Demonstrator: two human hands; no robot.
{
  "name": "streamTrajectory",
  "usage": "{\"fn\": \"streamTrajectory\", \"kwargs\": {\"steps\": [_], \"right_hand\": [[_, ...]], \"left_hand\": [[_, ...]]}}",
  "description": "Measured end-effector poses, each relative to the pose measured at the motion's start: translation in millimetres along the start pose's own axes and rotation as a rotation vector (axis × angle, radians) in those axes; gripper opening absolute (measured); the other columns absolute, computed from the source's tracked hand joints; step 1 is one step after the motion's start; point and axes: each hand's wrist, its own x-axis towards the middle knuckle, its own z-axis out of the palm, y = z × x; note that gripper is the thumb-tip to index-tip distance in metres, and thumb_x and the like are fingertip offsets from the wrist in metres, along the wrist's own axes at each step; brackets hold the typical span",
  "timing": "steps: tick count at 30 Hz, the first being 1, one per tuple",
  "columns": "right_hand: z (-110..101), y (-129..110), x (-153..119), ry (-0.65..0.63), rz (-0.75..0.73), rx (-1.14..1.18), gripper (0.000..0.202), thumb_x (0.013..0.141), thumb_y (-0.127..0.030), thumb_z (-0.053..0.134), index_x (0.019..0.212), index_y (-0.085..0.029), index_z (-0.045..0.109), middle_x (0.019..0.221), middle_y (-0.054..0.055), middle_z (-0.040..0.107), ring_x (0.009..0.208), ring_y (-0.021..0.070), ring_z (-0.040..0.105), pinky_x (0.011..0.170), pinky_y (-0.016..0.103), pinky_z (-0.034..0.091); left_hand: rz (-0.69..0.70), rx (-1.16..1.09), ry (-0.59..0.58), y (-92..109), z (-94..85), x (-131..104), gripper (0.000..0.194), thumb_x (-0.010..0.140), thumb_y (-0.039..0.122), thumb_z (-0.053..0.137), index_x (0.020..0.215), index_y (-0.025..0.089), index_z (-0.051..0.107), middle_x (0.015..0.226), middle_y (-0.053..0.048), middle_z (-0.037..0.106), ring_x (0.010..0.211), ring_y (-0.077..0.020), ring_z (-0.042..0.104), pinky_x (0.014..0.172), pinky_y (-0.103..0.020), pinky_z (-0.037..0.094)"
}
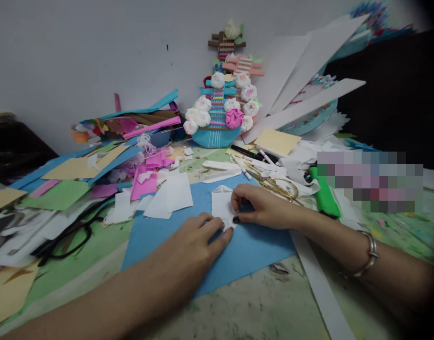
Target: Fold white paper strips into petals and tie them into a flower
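A small white paper piece (221, 202) with a folded top edge lies on a blue sheet (259, 250) in the middle of the table. My left hand (199, 236) is at its lower edge, fingers bent and fingertips pressing on the paper. At its right side, my right hand (255, 205) has thumb and index finger curled around the paper's edge; a dark-nailed fingertip touches the lower right corner. Left of the folded piece, more white paper pieces (179, 191) overlap on the blue sheet.
Gold scissors (282, 188), a black marker (243, 152) and a green object (325, 193) lie at the right. Coloured paper (59, 194) and black-handled scissors (75, 241) are at the left. A flower-covered blue paper craft (217, 134) stands behind, against the wall.
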Motion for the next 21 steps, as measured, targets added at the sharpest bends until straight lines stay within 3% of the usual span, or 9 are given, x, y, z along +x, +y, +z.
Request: {"fn": "streamTrajectory", "kwargs": {"steps": [5, 11, 18, 21], "right_hand": [[-2.3, 0.4, -0.8, 0.016, 0.063, 0.048, 0.014, 0.073, -0.005, 0.056, 0.080, -0.016, 0.052, 0.081, 0.001, 0.055, 0.073, 0.0127, 0.047, 0.067, 0.025, 0.036], [5.7, -6.8, 0.8, 0.026, 0.072, -0.059, 0.018, 0.071, -0.024, 0.068, 0.081, -0.016, 0.055, 0.084, 0.004, 0.055, 0.079, 0.0160, 0.046, 0.069, 0.027, 0.034], [3.0, -2.0, 2.0, 0.025, 0.053, 0.004, 0.009, 0.072, -0.012, 0.061, 0.076, -0.016, 0.055, 0.078, 0.001, 0.054, 0.072, 0.0136, 0.047, 0.065, 0.025, 0.035], [0.0, -6.4, 0.4, 0.063, 0.051, 0.097, 0.010, 0.075, -0.008, 0.057, 0.080, -0.015, 0.060, 0.077, 0.001, 0.056, 0.072, 0.0130, 0.049, 0.067, 0.026, 0.037]], "left_hand": [[-0.001, -0.009, 0.012, 1.2, -0.4, 0.0, 0.053, 0.078, 0.004, 0.043, 0.130, 0.012, 0.043, 0.116, -0.013, 0.053, 0.109, -0.0269, 0.045, 0.089, -0.041, 0.043], [-0.002, -0.009, 0.028, 2.9, -1.3, -0.6, 0.050, 0.077, 0.006, 0.045, 0.128, 0.011, 0.046, 0.115, -0.014, 0.054, 0.109, -0.0274, 0.045, 0.088, -0.041, 0.043], [-0.074, 0.076, 0.029, 3.6, 2.0, -3.4, 0.055, 0.078, 0.007, 0.046, 0.132, 0.021, 0.043, 0.124, -0.014, 0.050, 0.115, -0.0290, 0.042, 0.089, -0.045, 0.043], [-0.125, 0.098, -0.027, 8.6, -0.5, -4.1, 0.057, 0.077, 0.008, 0.047, 0.133, 0.021, 0.042, 0.126, -0.014, 0.048, 0.117, -0.0318, 0.041, 0.088, -0.048, 0.044]]}}
